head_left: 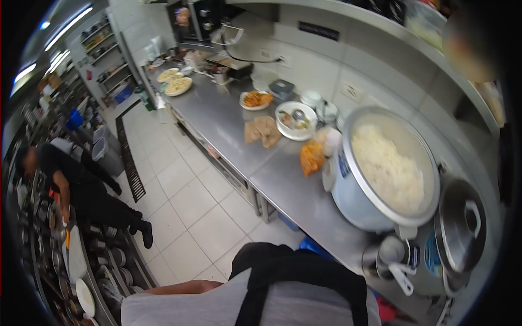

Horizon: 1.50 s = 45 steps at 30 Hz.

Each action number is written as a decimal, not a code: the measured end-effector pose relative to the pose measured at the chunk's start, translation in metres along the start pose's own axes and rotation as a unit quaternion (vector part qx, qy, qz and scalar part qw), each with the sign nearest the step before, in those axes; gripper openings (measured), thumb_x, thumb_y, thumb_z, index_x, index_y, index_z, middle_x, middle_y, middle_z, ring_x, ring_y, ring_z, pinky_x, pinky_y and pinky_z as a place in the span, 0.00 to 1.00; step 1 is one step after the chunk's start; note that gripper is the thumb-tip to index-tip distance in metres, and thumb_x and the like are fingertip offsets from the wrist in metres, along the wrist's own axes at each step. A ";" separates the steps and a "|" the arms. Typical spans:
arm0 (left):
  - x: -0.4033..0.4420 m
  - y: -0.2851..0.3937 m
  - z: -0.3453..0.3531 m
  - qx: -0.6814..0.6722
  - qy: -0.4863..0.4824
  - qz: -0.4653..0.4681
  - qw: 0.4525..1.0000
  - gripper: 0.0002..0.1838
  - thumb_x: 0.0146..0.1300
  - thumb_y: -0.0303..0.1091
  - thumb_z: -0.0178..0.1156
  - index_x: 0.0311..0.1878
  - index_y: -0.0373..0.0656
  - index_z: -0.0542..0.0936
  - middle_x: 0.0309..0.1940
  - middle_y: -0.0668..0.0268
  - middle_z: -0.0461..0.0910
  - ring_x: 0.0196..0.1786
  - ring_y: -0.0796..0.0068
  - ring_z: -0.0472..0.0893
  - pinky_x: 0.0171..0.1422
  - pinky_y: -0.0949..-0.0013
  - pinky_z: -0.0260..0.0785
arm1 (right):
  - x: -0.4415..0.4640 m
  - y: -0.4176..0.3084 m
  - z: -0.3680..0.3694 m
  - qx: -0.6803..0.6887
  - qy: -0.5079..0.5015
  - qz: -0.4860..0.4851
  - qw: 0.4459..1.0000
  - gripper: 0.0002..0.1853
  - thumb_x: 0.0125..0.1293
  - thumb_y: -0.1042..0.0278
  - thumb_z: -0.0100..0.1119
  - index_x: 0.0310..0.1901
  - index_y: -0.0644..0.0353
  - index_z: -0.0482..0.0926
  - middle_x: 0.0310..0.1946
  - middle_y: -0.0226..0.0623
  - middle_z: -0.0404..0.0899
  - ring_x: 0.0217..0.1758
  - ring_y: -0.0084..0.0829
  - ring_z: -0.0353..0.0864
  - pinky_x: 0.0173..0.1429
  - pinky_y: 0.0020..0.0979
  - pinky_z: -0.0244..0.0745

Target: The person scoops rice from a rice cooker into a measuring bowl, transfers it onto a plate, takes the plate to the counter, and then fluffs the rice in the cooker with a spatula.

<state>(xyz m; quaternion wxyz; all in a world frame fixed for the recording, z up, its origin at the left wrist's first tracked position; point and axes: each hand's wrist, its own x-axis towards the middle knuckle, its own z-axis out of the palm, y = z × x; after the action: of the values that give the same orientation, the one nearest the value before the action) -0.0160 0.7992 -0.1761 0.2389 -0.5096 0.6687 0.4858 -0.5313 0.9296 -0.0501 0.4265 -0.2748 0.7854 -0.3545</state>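
Note:
Neither of my hands shows. Only a piece of my bare forearm (187, 287) appears at the bottom, beside my grey sleeve and black apron straps. To the right of my body, a large pale-blue rice cooker (348, 190) stands uncovered on the steel counter, with white rice (386, 163) inside. A metal pot with measuring cups (392, 251) sits in front of it. Next to that, a big steel lid (462, 225) leans upright. Left of the cooker lie a bag of orange food (312, 157), brown packets (263, 131) and a white bowl of vegetables with a ladle (296, 120).
The steel counter (217, 117) runs away to the far left, bearing a dish of orange food (255, 99) and plates of pale food (178, 86). A shelf (359, 13) overhangs it. A co-worker (81, 182) in dark clothes leans over the left-hand counter, across the tiled floor (185, 201).

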 end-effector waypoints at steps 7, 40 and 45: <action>-0.022 0.009 0.035 0.001 -0.004 0.008 1.000 0.17 0.55 0.34 0.58 0.49 0.43 0.80 0.50 0.54 0.79 0.56 0.53 0.75 0.57 0.55 0.68 | -0.048 0.070 -0.026 0.033 -0.001 0.028 0.999 0.08 0.63 0.70 0.55 0.38 0.65 0.78 0.29 0.34 0.81 0.30 0.31 0.78 0.35 0.31 0.72; 0.050 0.089 -0.085 0.133 -0.113 0.438 0.882 0.17 0.54 0.34 0.60 0.49 0.43 0.80 0.50 0.53 0.79 0.56 0.51 0.76 0.58 0.56 0.68 | -0.213 0.226 0.013 0.334 0.081 0.281 0.896 0.11 0.62 0.69 0.52 0.44 0.63 0.79 0.34 0.34 0.80 0.31 0.27 0.77 0.33 0.30 0.71; 0.042 0.184 -0.188 0.265 -0.096 0.332 0.900 0.15 0.51 0.34 0.62 0.44 0.43 0.82 0.42 0.53 0.82 0.50 0.55 0.79 0.53 0.61 0.71 | -0.231 0.207 0.059 0.442 0.069 0.326 0.833 0.11 0.62 0.69 0.52 0.44 0.62 0.79 0.34 0.34 0.80 0.31 0.27 0.77 0.32 0.30 0.70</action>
<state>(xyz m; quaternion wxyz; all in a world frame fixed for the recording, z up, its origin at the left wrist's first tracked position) -0.1662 0.6142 -0.0577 0.2532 -0.1270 0.8767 0.3887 -0.3952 1.2044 -0.1269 0.5383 0.2399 0.6166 -0.5220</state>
